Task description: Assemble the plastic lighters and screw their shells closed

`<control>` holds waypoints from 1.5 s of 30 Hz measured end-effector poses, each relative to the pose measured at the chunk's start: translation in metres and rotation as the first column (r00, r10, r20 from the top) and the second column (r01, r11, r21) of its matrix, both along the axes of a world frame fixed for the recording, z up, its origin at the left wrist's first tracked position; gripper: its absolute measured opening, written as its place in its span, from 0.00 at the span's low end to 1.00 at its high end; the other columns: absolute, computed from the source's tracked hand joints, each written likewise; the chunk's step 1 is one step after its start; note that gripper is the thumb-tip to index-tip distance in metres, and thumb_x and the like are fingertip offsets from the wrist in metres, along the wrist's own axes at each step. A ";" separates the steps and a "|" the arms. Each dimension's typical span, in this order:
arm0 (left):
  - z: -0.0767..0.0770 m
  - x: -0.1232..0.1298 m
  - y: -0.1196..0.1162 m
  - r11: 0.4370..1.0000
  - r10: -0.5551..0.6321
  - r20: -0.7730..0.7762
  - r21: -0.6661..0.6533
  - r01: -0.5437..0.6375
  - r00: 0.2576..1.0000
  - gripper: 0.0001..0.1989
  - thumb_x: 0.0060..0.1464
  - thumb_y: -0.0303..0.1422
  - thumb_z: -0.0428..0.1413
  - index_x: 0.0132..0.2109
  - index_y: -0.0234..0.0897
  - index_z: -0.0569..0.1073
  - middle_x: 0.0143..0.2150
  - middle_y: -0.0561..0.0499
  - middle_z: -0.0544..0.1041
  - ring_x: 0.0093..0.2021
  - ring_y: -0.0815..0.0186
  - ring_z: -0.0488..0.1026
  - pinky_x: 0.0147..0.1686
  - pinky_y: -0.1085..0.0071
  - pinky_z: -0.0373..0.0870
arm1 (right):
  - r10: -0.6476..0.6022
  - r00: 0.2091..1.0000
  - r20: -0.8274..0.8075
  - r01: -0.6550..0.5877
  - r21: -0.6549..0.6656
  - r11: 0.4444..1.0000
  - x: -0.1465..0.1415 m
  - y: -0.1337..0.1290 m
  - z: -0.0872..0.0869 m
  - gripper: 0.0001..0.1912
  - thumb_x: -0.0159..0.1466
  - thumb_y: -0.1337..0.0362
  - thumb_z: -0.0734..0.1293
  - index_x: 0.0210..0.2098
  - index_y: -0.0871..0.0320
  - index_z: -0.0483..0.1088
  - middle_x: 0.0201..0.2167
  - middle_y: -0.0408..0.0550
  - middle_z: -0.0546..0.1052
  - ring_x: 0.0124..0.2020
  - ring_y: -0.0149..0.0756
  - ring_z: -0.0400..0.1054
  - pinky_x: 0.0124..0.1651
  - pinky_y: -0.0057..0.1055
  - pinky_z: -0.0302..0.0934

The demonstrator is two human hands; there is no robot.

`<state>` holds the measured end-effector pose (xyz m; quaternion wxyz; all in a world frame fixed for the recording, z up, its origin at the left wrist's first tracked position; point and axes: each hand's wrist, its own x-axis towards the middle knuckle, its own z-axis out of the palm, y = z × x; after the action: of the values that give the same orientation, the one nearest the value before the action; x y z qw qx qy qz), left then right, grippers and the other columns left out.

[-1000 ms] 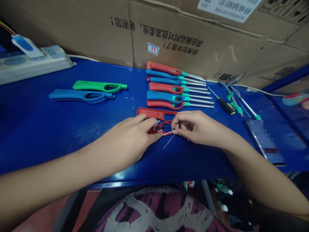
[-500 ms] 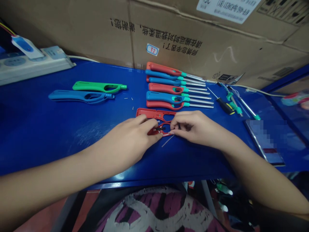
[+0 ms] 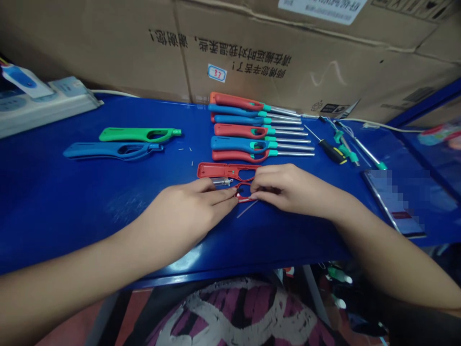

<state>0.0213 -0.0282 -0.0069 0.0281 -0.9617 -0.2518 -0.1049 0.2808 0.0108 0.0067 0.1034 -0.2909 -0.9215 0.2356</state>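
Under both hands lies a red half of a lighter casing (image 3: 245, 198), its trigger loop showing between my fingers. My left hand (image 3: 194, 204) presses its fingers together on the near side of this half, hiding most of its handle. A clear fuel tank with a metal valve (image 3: 222, 181) shows just beyond the left fingers. My right hand (image 3: 288, 190) is closed in a pinch at the half's right end. From beneath its fingertips a thin translucent tube (image 3: 247, 209) sticks out over the table. The second red casing half (image 3: 216, 170), inner side up, lies behind.
Several red and blue long-nosed lighters (image 3: 239, 143) lie in a row at the back. Green (image 3: 118, 134) and blue (image 3: 97, 150) casings lie left, with small screws (image 3: 192, 163) nearby. A screwdriver (image 3: 333, 152), metal nozzle parts (image 3: 369, 153) and a phone (image 3: 392, 206) are right.
The left fingers have straightened and pressed down on the red half; the black piece at their tips is now mostly hidden. The clear tank has come into sight. The view has shifted slightly right.
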 end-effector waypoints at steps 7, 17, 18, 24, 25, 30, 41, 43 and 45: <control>0.001 0.003 0.002 1.000 0.002 -0.039 0.000 -0.002 0.999 0.22 0.61 0.21 0.49 0.59 0.31 0.75 0.56 0.48 0.80 0.47 0.54 0.78 0.41 0.62 0.79 | -0.003 1.000 0.005 0.003 0.021 1.000 -0.001 -0.001 -0.003 0.04 0.68 0.71 0.66 0.37 0.62 0.73 0.34 0.47 0.74 0.35 0.32 0.68 0.38 0.28 0.59; 0.000 0.001 0.002 0.994 0.024 -0.035 -0.101 -0.027 0.999 0.21 0.60 0.23 0.52 0.59 0.32 0.75 0.55 0.46 0.81 0.49 0.53 0.77 0.44 0.60 0.78 | 0.015 1.000 -0.002 -0.015 -0.028 0.999 0.002 -0.001 0.001 0.04 0.68 0.72 0.66 0.38 0.61 0.74 0.35 0.47 0.75 0.36 0.31 0.69 0.40 0.27 0.61; 0.001 0.001 0.002 0.995 0.011 -0.034 -0.099 -0.015 0.999 0.21 0.60 0.23 0.52 0.58 0.32 0.75 0.56 0.46 0.80 0.49 0.53 0.78 0.45 0.60 0.79 | 0.016 1.000 0.003 -0.016 -0.022 1.000 0.002 -0.001 0.001 0.05 0.68 0.72 0.66 0.38 0.62 0.74 0.35 0.47 0.75 0.36 0.31 0.69 0.40 0.27 0.61; 0.002 0.002 0.003 0.998 -0.013 -0.082 -0.060 0.008 0.997 0.20 0.62 0.22 0.49 0.57 0.30 0.76 0.55 0.44 0.81 0.49 0.52 0.78 0.45 0.58 0.79 | 0.048 0.999 0.013 -0.048 0.018 0.999 0.001 -0.003 0.000 0.06 0.69 0.72 0.65 0.37 0.61 0.74 0.35 0.47 0.74 0.35 0.32 0.68 0.40 0.28 0.61; 0.002 0.001 0.003 0.998 -0.011 -0.084 -0.056 0.006 0.996 0.20 0.62 0.23 0.49 0.57 0.30 0.76 0.55 0.44 0.80 0.50 0.52 0.78 0.45 0.58 0.79 | 0.050 0.999 0.013 -0.050 0.015 0.999 0.001 -0.003 0.000 0.06 0.69 0.72 0.65 0.37 0.61 0.74 0.35 0.47 0.74 0.36 0.32 0.69 0.40 0.27 0.62; 0.002 0.000 0.003 0.999 -0.004 -0.053 -0.045 0.002 0.999 0.20 0.61 0.24 0.52 0.58 0.34 0.76 0.56 0.47 0.80 0.51 0.52 0.77 0.47 0.58 0.78 | -0.007 1.000 -0.024 0.008 0.058 0.998 0.006 0.001 0.004 0.08 0.70 0.70 0.63 0.41 0.61 0.75 0.38 0.48 0.78 0.40 0.33 0.72 0.44 0.27 0.64; 0.000 0.000 -0.001 0.999 0.043 -0.040 -0.030 -0.044 0.998 0.21 0.60 0.23 0.52 0.60 0.37 0.74 0.59 0.45 0.77 0.53 0.50 0.75 0.44 0.56 0.79 | -0.349 0.928 0.132 0.262 0.435 0.861 0.026 0.010 0.012 0.15 0.66 0.69 0.61 0.49 0.56 0.73 0.47 0.50 0.78 0.40 0.40 0.73 0.35 0.33 0.60; 0.001 0.000 -0.001 0.998 0.043 -0.037 -0.039 -0.044 0.998 0.21 0.60 0.23 0.52 0.59 0.35 0.75 0.59 0.44 0.77 0.53 0.49 0.76 0.44 0.55 0.80 | -0.389 0.906 0.169 0.280 0.450 0.848 0.031 0.013 0.016 0.09 0.66 0.66 0.62 0.41 0.56 0.75 0.40 0.49 0.79 0.36 0.39 0.71 0.32 0.33 0.57; 0.003 0.000 -0.002 0.998 0.035 -0.025 -0.043 -0.036 0.999 0.21 0.60 0.23 0.52 0.59 0.34 0.75 0.58 0.43 0.78 0.53 0.49 0.76 0.44 0.54 0.80 | -0.427 0.885 0.184 0.313 0.442 0.840 0.038 0.017 0.019 0.07 0.66 0.64 0.64 0.37 0.57 0.74 0.36 0.49 0.78 0.35 0.39 0.70 0.32 0.33 0.56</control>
<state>0.0215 -0.0300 -0.0039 0.0123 -0.9586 -0.2708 -0.0873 0.3189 0.0282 0.0255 0.0753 -0.4673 -0.8805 -0.0253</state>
